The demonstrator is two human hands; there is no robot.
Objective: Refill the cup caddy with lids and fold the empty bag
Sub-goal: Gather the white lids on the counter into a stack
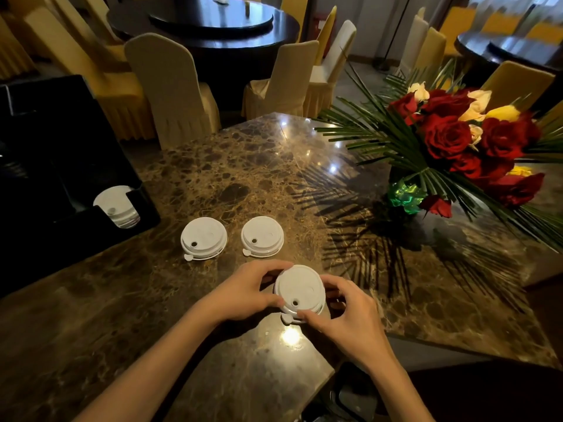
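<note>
A short stack of white lids (300, 292) rests on the marble counter near me. My left hand (246, 292) grips its left side and my right hand (347, 312) grips its right and front edge. Two more small stacks of white lids lie farther away: one (203, 237) at the left and one (262, 236) beside it. The black cup caddy (61, 178) stands at the left, with several white lids (117, 207) stacked on edge in its front slot. No bag is in view.
A bouquet of red roses with palm fronds (451, 141) stands at the right on the brown marble counter (228, 166). Covered chairs (173, 89) and dark round tables (210, 19) fill the room behind. The counter's edge cuts in at lower right.
</note>
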